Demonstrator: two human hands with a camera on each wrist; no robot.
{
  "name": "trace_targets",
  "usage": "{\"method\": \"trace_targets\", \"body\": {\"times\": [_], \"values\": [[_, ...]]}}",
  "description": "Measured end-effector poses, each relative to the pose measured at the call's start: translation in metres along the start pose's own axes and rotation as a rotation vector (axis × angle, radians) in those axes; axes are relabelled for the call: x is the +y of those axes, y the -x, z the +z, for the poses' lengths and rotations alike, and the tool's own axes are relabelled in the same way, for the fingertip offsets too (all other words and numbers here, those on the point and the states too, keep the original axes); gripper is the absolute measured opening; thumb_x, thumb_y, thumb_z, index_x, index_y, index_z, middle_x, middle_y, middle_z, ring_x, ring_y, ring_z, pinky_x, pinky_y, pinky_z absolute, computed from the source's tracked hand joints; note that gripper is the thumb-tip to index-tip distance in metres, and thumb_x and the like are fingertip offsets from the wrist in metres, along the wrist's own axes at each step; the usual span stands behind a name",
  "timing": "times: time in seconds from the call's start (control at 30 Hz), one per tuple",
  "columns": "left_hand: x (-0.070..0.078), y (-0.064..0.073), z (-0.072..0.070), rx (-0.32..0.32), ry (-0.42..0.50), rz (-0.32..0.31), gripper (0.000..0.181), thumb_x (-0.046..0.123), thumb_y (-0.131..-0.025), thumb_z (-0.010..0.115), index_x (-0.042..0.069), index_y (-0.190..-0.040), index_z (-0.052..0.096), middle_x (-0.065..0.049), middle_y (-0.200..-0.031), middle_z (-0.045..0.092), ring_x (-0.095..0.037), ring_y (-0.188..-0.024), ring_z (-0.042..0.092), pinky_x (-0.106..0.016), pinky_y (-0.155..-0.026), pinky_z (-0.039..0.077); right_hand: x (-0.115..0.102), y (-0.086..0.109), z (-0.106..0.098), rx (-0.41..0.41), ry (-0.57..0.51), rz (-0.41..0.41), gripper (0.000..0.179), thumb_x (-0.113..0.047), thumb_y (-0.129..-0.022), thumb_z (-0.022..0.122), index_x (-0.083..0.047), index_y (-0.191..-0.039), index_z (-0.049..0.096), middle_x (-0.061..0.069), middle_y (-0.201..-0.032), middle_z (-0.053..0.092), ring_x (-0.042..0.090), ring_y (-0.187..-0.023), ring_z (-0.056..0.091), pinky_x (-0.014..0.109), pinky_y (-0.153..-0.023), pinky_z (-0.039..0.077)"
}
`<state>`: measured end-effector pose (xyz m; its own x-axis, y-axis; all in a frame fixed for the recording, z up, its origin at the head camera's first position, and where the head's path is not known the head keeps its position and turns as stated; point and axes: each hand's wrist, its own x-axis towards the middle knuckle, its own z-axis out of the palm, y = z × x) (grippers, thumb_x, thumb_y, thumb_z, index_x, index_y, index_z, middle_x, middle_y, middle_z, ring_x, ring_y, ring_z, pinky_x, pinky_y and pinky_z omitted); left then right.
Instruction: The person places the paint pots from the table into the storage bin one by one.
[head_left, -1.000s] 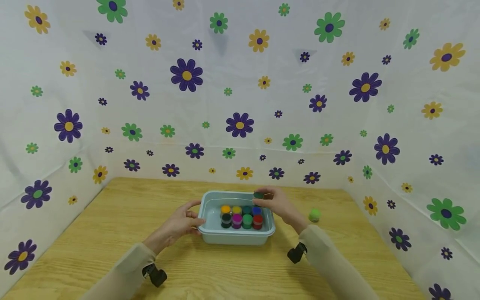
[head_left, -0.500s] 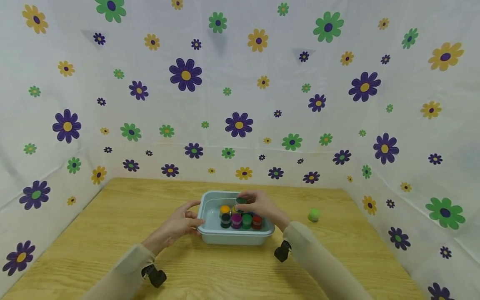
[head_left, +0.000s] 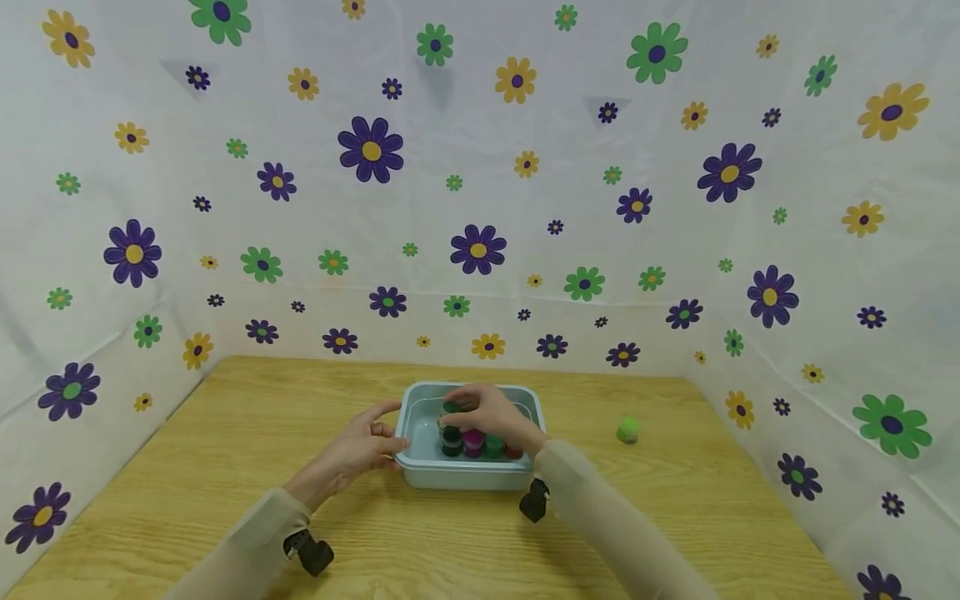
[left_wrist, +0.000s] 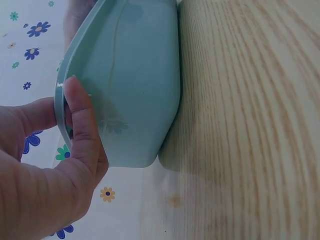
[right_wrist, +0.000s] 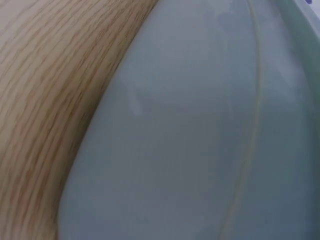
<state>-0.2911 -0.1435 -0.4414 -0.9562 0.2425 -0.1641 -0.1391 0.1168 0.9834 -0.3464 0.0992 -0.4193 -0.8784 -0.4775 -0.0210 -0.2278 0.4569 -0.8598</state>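
Note:
A light blue plastic tub (head_left: 465, 477) stands on the table, filling much of both wrist views. My left hand (head_left: 362, 447) grips its left rim, thumb and fingers pinching the lip (left_wrist: 61, 95) in the left wrist view. Over the tub, my right hand (head_left: 491, 414) holds a small paint jar with a dark green lid (head_left: 452, 407). Below it, jars with black (head_left: 452, 442), magenta (head_left: 473, 442), green (head_left: 494, 447) and red (head_left: 513, 452) lids stand in the front row. The right hand covers the back row. It does not show in the right wrist view.
A lime green small jar (head_left: 628, 430) sits on the wooden table (head_left: 300, 408) to the right of the tub. A white flower-printed cloth (head_left: 450, 208) encloses the back and both sides.
My right hand has carried the dark green-lidded jar leftward, from the tub's right back corner to near the left end of the jar rows. The left hand stays on the rim.

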Motion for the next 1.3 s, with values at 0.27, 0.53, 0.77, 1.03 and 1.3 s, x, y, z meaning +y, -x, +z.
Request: {"method": "trace_targets", "body": {"times": [0.27,0.53,0.77,1.03,1.3], "values": [[-0.001,0.001,-0.001,-0.029,0.012,0.007,0.075,0.005,-0.089,0.07,0.011,-0.152,0.029,-0.013,-0.099,0.054,-0.022,-0.077,0.063,-0.042,-0.074,0.06,-0.007,-0.007,0.016,0.002,0.055,-0.038,0.041,-0.022,-0.086,0.077,-0.005,-0.122,0.066,0.01,-0.121,0.068,0.018,-0.096,0.068,0.032,-0.078,0.059],[0.001,0.002,0.002,-0.021,0.018,0.001,0.074,0.004,-0.089,0.068,0.012,-0.151,0.03,-0.013,-0.1,0.052,-0.022,-0.077,0.063,-0.042,-0.075,0.06,-0.006,-0.008,0.031,-0.012,0.116,-0.064,0.037,-0.018,-0.085,0.078,-0.006,-0.119,0.069,0.007,-0.122,0.067,0.025,-0.105,0.066,0.039,-0.087,0.057],[0.001,0.001,0.0,-0.049,0.007,0.026,0.074,0.006,-0.091,0.067,0.009,-0.153,0.026,-0.012,-0.098,0.056,-0.021,-0.077,0.065,-0.042,-0.075,0.06,-0.005,-0.011,0.034,-0.006,0.16,-0.068,0.035,-0.015,-0.083,0.079,-0.007,-0.116,0.07,0.007,-0.119,0.068,0.027,-0.11,0.064,0.044,-0.097,0.053],[0.001,0.002,0.0,-0.044,0.011,0.032,0.073,0.004,-0.092,0.065,0.009,-0.153,0.026,-0.01,-0.094,0.056,-0.021,-0.076,0.065,-0.042,-0.074,0.06,-0.001,-0.017,0.039,0.034,0.257,-0.065,0.03,-0.012,-0.084,0.078,-0.01,-0.113,0.073,0.004,-0.116,0.069,0.023,-0.104,0.064,0.039,-0.088,0.055],[0.001,0.003,0.0,-0.035,0.011,0.033,0.075,0.005,-0.091,0.067,0.009,-0.153,0.025,-0.01,-0.094,0.055,-0.021,-0.075,0.063,-0.038,-0.071,0.06,-0.004,-0.017,0.039,0.028,0.326,-0.095,0.023,-0.01,-0.084,0.078,-0.007,-0.106,0.075,0.01,-0.098,0.07,0.011,-0.075,0.055,0.023,-0.064,0.047]]}}
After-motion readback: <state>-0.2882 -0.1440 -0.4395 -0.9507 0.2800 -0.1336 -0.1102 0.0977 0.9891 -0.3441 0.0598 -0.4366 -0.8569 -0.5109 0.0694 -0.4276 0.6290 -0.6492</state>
